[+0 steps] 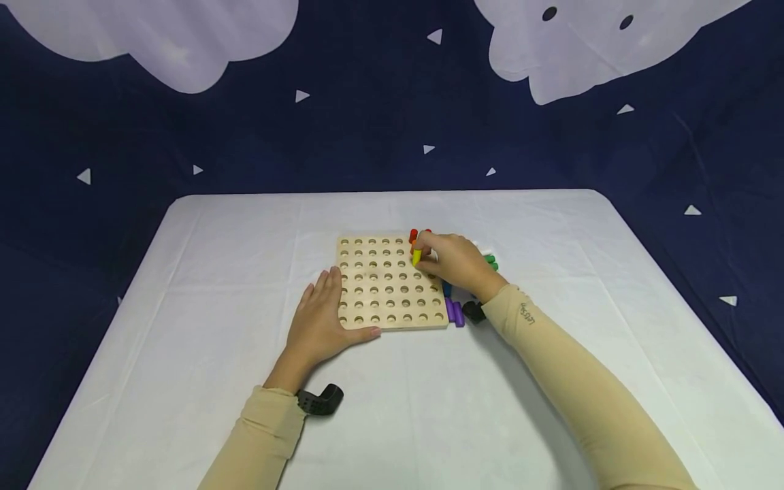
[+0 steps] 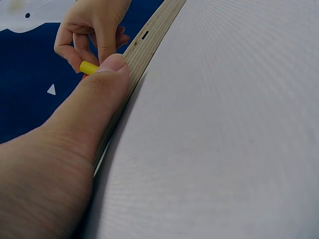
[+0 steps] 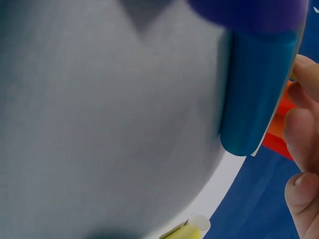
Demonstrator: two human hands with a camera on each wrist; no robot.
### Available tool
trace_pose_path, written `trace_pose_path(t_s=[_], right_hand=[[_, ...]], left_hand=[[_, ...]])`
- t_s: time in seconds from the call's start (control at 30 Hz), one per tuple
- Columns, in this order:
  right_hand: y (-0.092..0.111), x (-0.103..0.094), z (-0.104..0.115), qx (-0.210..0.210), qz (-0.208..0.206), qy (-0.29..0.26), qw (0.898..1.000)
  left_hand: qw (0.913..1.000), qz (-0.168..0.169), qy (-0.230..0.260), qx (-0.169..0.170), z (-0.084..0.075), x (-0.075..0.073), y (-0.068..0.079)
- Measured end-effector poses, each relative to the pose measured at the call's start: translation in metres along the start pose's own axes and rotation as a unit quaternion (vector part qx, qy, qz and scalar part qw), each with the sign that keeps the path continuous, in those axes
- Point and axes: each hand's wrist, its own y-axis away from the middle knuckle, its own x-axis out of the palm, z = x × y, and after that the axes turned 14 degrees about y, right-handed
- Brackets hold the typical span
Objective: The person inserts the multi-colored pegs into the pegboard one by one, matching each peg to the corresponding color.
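A light wooden board (image 1: 380, 284) with rows of round holes lies on the white table. My left hand (image 1: 321, 320) rests against its left side, fingers straight and thumb along the front edge. In the left wrist view that thumb (image 2: 99, 92) lies on the board's side (image 2: 144, 47). Over the back right part of the board, my right hand (image 1: 456, 262) pinches a yellow peg (image 1: 417, 257) between thumb and fingers, upright and slightly tilted. Its lower end is close over the holes. Red pegs (image 1: 413, 235) stand in the back row, an orange peg (image 1: 413, 246) just in front.
Purple pegs (image 1: 459, 315) lie along the board's right side, with a blue peg (image 3: 256, 94) behind them. Green pegs (image 1: 493, 266) lie farther right, partly hidden by the right hand. A black wrist camera (image 1: 324, 400) sits beside the left wrist. A dark blue curtain (image 1: 367, 150) hangs behind the table.
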Motion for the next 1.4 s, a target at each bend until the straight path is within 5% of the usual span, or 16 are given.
trace_pose_path(t_s=[0.43, 0.57, 0.9, 1.2, 1.4], right_hand=[[0.006, -0.003, -0.002, -0.023, 0.024, 0.004, 0.999], [0.011, -0.01, -0.007, 0.006, 0.026, -0.028, 0.999], [0.035, -0.033, -0.051, 0.112, -0.053, -0.121, 0.985], [0.044, -0.029, -0.079, 0.11, 0.102, -0.094, 0.984], [0.043, -0.022, -0.078, 0.118, 0.138, -0.07, 0.981]], left_hand=[[1.0, 0.001, -0.001, 0.0, -0.001, 0.0, 0.001], [1.0, 0.001, -0.002, -0.001, 0.0, 0.001, 0.001], [1.0, -0.001, 0.001, 0.001, 0.0, 0.001, 0.001], [1.0, -0.001, -0.001, -0.001, 0.001, 0.0, 0.001], [1.0, -0.003, 0.001, 0.001, -0.001, 0.001, 0.001]])
